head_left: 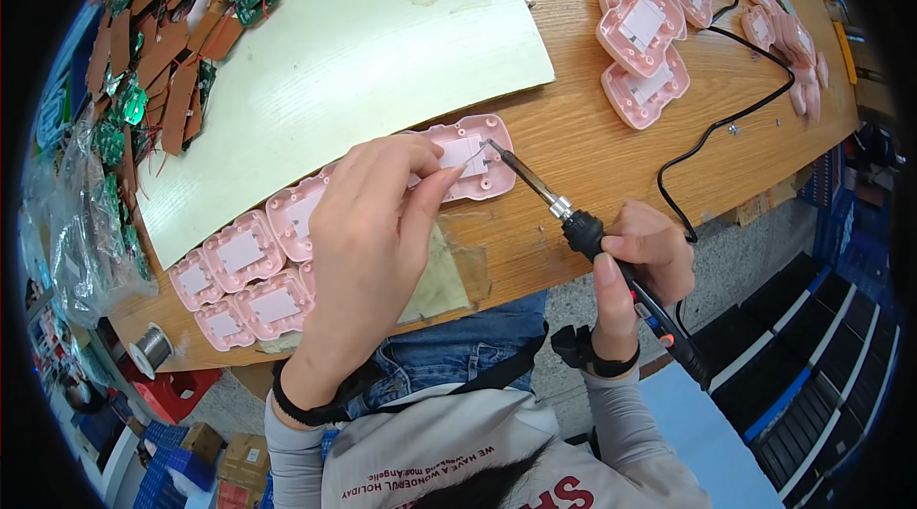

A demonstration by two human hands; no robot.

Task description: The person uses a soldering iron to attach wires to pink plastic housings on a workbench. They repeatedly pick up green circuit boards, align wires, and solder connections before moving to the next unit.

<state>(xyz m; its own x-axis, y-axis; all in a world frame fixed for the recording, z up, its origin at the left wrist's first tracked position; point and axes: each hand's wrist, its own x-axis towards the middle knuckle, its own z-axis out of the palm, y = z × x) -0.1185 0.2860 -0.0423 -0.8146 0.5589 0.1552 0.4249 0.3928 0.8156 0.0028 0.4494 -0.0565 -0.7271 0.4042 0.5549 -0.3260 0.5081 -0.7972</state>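
Observation:
My right hand (645, 251) is wrapped round the black handle of a soldering iron (585, 230). The iron's tip meets the right end of a pink plastic shell (492, 180) with a white rectangle inside, close to a small metal contact. Between thumb and forefinger, my left hand (368, 232) pinches a thin strand of solder wire (471, 161), its end beside the iron's tip. That hand covers the left part of this shell and some of its neighbours. More pink shells (244, 253) lie in rows to the left, open side up.
A pale green board (353, 41) lies behind the shells. Circuit boards with brown pieces (177, 51) are heaped at the far left. A solder spool (151, 349) stands at the left edge. More pink shells (642, 24) sit far right, near a black cord (712, 132).

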